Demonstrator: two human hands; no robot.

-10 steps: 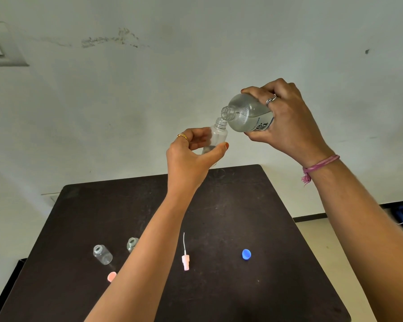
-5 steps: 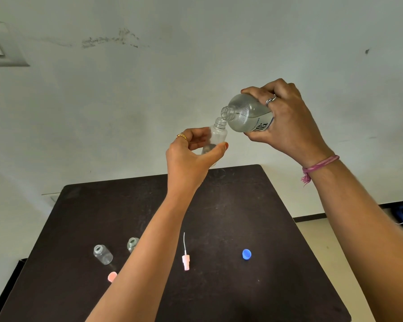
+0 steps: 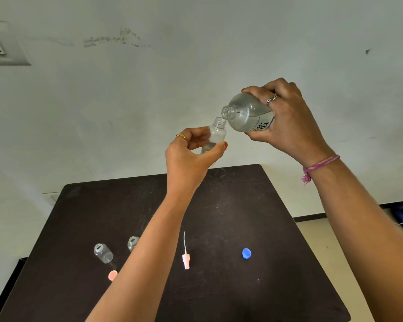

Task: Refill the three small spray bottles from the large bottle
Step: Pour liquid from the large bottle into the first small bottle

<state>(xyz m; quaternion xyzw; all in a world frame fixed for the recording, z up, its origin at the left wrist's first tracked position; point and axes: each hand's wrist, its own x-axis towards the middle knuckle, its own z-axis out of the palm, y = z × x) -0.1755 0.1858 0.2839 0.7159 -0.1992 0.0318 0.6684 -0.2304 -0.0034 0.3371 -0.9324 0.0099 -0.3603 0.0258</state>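
— What's she got in her hands?

— The right hand (image 3: 286, 119) is wrapped round the big bottle (image 3: 248, 115), tipped over on its side with the open neck pointing left and down. The left hand (image 3: 189, 156) pinches a small bottle (image 3: 215, 135) between thumb and fingers, held a little tilted, mouth up.

— Are the two bottles touching?

— The big one's neck sits right over the small one's mouth; touching or a hair apart, I can't tell. Both are held up in the air over the far edge of the table (image 3: 277, 240), in front of the wall (image 3: 196, 66).

— Anything in the small bottle?

— A little clear liquid low down, by her thumb. The big one has clear liquid lying along its lower side.

— And on the table?

— Near the left edge a second small bottle (image 3: 103, 253) stands open, and a third (image 3: 133, 243) just right of it, partly behind her left forearm. A pink cap (image 3: 112, 275) lies nearer the front edge, also half hidden by the arm. Around the middle lies a pink spray head (image 3: 185, 257), its thin tube pointing toward the far edge. Right of that, well apart, a blue cap (image 3: 246, 253).

— Anything on her hands?

— A gold ring (image 3: 181, 136) on the left, a silver ring (image 3: 271, 99) on the right, and a pink thread band (image 3: 319, 165) at the right wrist.
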